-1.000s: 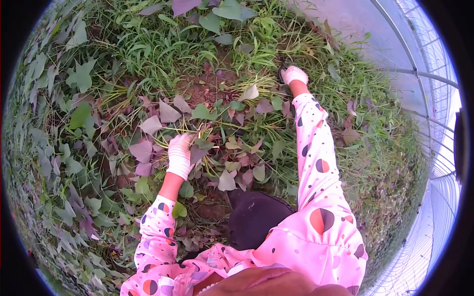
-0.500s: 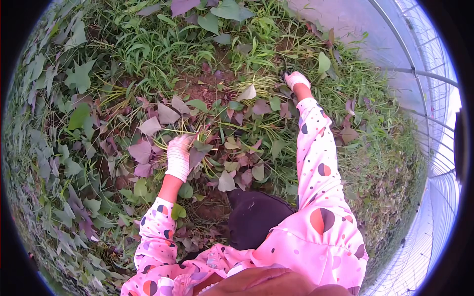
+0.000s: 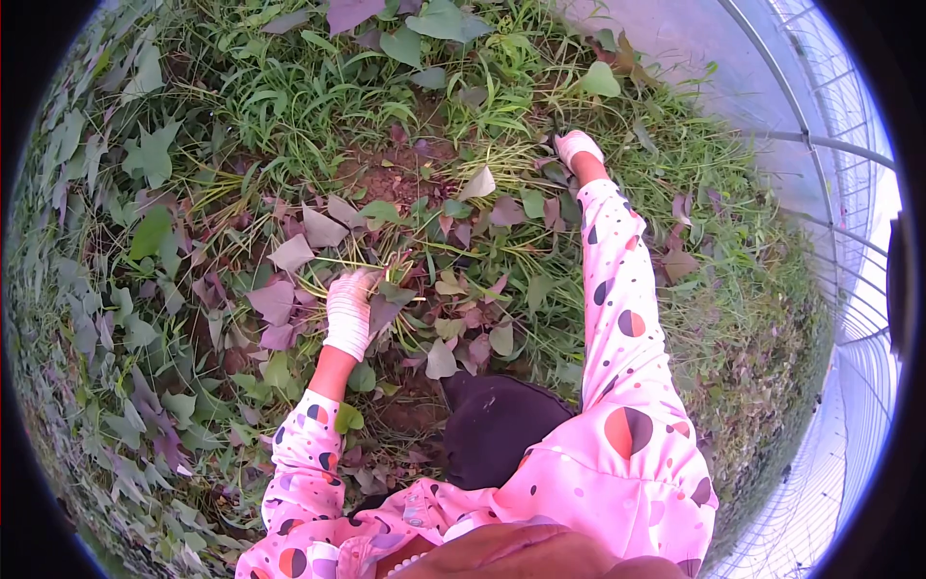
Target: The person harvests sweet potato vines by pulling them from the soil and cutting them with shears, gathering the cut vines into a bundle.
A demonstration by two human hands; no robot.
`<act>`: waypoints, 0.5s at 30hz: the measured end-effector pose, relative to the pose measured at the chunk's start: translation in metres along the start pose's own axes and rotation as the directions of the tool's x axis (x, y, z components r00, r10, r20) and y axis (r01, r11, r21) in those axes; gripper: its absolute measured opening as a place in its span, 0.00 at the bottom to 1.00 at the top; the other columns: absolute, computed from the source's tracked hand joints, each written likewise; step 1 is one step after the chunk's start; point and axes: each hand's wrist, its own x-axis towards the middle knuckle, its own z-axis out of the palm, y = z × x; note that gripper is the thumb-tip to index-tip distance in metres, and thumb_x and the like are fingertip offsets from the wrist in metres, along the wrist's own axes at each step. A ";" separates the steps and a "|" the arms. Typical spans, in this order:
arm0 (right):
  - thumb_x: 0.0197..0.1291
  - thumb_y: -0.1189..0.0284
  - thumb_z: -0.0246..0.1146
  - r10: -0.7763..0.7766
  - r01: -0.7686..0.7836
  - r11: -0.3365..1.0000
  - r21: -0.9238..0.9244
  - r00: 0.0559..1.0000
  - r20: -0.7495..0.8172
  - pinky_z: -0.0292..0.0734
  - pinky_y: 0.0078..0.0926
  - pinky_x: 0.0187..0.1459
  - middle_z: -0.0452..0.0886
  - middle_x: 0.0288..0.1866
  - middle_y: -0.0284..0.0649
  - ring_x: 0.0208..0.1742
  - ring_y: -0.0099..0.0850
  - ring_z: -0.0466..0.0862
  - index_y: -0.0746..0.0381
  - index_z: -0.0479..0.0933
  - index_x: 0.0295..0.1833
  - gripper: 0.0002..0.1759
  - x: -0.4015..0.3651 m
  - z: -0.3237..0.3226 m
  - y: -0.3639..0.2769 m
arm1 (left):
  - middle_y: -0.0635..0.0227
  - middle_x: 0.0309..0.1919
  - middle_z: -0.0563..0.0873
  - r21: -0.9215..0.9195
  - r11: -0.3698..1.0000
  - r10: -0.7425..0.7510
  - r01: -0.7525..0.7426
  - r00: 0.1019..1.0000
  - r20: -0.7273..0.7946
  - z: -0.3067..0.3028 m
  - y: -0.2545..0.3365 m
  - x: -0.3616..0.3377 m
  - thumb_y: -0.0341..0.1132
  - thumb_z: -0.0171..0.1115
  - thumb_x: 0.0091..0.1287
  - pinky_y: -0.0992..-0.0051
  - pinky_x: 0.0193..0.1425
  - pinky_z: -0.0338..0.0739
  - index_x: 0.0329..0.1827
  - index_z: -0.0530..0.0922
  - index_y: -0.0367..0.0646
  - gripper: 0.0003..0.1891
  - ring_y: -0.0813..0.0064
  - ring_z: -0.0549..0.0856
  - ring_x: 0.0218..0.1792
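My left hand (image 3: 349, 307), in a white striped glove, is closed around a bunch of sweet potato vines (image 3: 397, 272). Their pale stems stick out to the right of the fist, and purplish-green leaves hang on both sides. Farther forward and to the right, my right hand (image 3: 579, 150) is also gloved and closed, low among grass and vine leaves. Something dark (image 3: 552, 146) shows at its fingers, too small and covered to make out. Between the hands, pale stems (image 3: 502, 159) lie fanned over the growth.
Reddish bare soil (image 3: 391, 176) shows ahead of the left hand. Dense leafy vines (image 3: 145, 318) spread on the left, and tall grass (image 3: 309, 92) grows ahead. A plastic sheet wall (image 3: 666, 48) with metal hoops (image 3: 820, 143) runs along the right. My dark-clothed knee (image 3: 502, 425) is below.
My right hand has shifted slightly and stays low in the grass; leaves just ahead of it have moved. My left hand keeps its bunch, nearly still.
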 end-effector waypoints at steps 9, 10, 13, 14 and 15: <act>0.60 0.46 0.54 -0.045 0.115 0.972 0.204 0.946 -0.320 0.75 0.41 0.53 0.83 0.45 0.53 0.50 0.52 0.81 0.60 0.83 0.45 0.28 -0.020 0.025 0.027 | 0.60 0.34 0.84 0.006 0.998 0.064 -0.063 0.996 -0.057 -0.011 0.011 0.002 0.41 0.76 0.43 0.64 0.45 0.78 0.42 0.83 0.40 0.23 0.59 0.83 0.36; 0.60 0.46 0.54 0.028 0.112 0.936 0.334 0.921 -0.387 0.75 0.41 0.52 0.83 0.44 0.52 0.48 0.52 0.81 0.60 0.83 0.44 0.29 -0.031 0.018 0.025 | 0.60 0.34 0.84 -0.062 0.997 0.044 -0.049 0.996 -0.072 -0.009 0.008 0.002 0.40 0.74 0.41 0.63 0.44 0.77 0.41 0.83 0.42 0.22 0.58 0.82 0.36; 0.57 0.52 0.61 0.028 0.049 0.994 0.102 0.763 -0.646 0.75 0.41 0.46 0.84 0.39 0.54 0.41 0.50 0.83 0.65 0.82 0.42 0.25 0.020 0.010 0.031 | 0.61 0.34 0.84 -0.098 0.995 0.015 -0.020 0.998 -0.053 0.003 -0.004 0.001 0.38 0.73 0.39 0.62 0.43 0.75 0.40 0.83 0.43 0.22 0.56 0.81 0.36; 0.56 0.53 0.63 0.068 0.050 0.986 0.159 0.751 -0.657 0.75 0.40 0.46 0.84 0.39 0.54 0.42 0.49 0.84 0.66 0.82 0.42 0.25 0.024 0.001 0.024 | 0.61 0.34 0.84 -0.069 0.998 -0.002 0.000 1.000 -0.024 0.004 -0.005 0.001 0.38 0.73 0.39 0.62 0.43 0.75 0.41 0.83 0.44 0.22 0.56 0.81 0.36; 0.55 0.53 0.64 0.107 0.054 0.975 0.216 0.737 -0.667 0.75 0.39 0.47 0.85 0.40 0.53 0.42 0.47 0.84 0.67 0.82 0.42 0.25 0.028 -0.008 0.017 | 0.61 0.34 0.84 -0.070 0.998 -0.002 0.001 1.000 -0.020 0.005 -0.005 0.000 0.38 0.73 0.39 0.62 0.43 0.75 0.41 0.83 0.44 0.22 0.56 0.81 0.36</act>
